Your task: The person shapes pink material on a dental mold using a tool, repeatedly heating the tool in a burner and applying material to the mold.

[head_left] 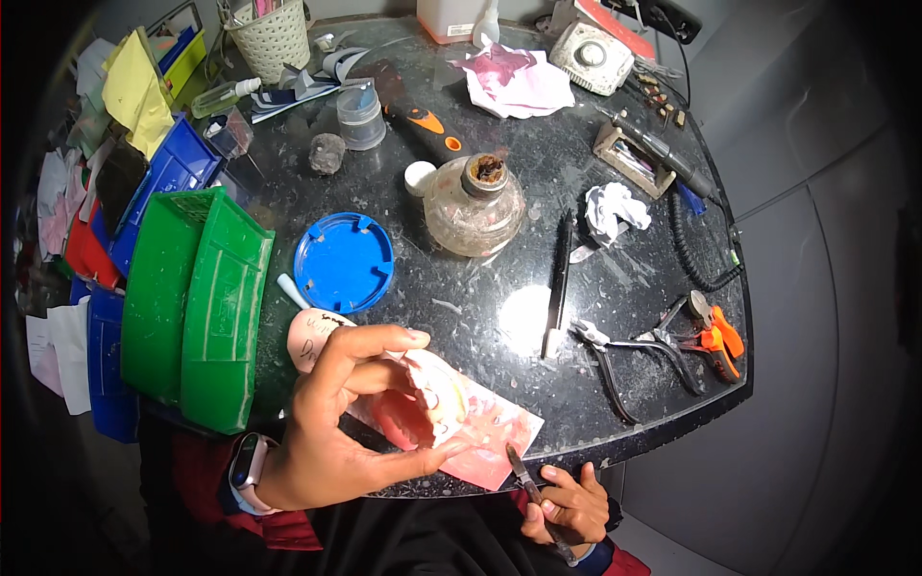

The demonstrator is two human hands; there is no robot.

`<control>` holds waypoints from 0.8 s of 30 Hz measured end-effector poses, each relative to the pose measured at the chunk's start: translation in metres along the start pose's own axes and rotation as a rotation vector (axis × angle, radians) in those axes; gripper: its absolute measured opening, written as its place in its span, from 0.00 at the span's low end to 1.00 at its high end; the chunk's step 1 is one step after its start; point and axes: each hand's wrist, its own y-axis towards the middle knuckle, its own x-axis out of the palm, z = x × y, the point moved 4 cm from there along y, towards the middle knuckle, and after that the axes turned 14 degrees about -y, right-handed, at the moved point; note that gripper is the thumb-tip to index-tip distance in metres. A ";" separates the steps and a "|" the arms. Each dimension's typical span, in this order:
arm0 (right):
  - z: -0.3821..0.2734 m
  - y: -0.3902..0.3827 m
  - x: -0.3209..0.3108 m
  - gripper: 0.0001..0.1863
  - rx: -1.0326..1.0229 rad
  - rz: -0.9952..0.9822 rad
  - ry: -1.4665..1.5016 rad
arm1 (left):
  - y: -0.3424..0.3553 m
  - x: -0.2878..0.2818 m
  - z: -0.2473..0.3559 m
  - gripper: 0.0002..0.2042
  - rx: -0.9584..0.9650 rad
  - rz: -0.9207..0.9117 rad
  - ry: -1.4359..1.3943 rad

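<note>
My left hand (341, 437), a watch on its wrist, grips a dental model (434, 403) with white teeth and pink base between thumb and fingers. My right hand (567, 509), at the desk's front edge, holds a metal wax knife (521, 472), its tip at a pink wax sheet (495, 437) lying beneath the model. Behind my left hand sits another pink piece with dark handwriting (309, 348). A blue round lid (342, 261) lies farther back, and a glass spirit burner (473, 216) stands at the centre of the desk.
Green bins (221, 326) and papers line the left. Pliers (615, 370) and orange-handled cutters (718, 341) lie right, below a corded handpiece (663, 154). A black pen-like tool (562, 269), crumpled paper (615, 209), a control box (591, 58) and a woven cup (269, 48) are on the dark desk (432, 298).
</note>
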 end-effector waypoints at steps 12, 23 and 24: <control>0.005 0.044 -0.020 0.04 -0.001 0.097 0.578 | -0.004 -0.002 0.004 0.35 0.049 -0.031 -0.005; -0.022 0.136 -0.034 0.06 -0.380 -0.274 0.500 | -0.012 -0.003 0.011 0.31 0.018 -0.063 -0.171; -0.025 0.138 -0.035 0.05 -0.386 -0.274 0.489 | -0.009 -0.002 0.012 0.33 0.069 -0.088 -0.160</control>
